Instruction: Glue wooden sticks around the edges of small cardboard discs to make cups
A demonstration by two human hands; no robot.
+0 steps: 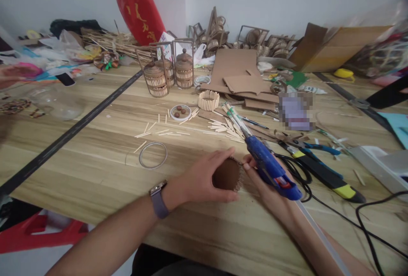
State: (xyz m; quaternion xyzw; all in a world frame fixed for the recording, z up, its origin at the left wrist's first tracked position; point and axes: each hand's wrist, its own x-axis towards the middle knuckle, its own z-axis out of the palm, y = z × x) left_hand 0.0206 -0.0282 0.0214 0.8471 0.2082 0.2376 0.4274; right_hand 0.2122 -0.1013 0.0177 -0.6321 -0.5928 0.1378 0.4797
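Cup (225, 174): we find it at the near middle of the table (105, 174), round and brown, between the two hands, its hollow mouth facing us and its right edge ridged.
Left hand (204, 176): we see it clamped on the cup, fingers curled over the far side, thumb along the near side; a watch (158, 199) circles the wrist.
Right hand (259, 178): thumb and a fingertip sit close together at the cup's ridged edge; we cannot tell whether they pinch anything, and the other fingers are hidden.
Gun (270, 167): blue, slanting above the right hand, nozzle pointing away and left, a long pale rod (321, 234) trailing from its rear; we cannot tell how it is gripped.
Sticks (219, 126): short and pale, scattered beyond the hands.
Hoop (139, 157): flat on the wood, left of the cup.
Dish (172, 118): shallow, with brown beads (177, 115) inside; just right of it we notice a fence-like stick ring (208, 101).
Tools: right of the gun, we see pliers (321, 147) and a black-and-yellow cutter (321, 172).
Back: we make out framed pots (156, 83), cardboard (236, 63) and a red bag (137, 8).
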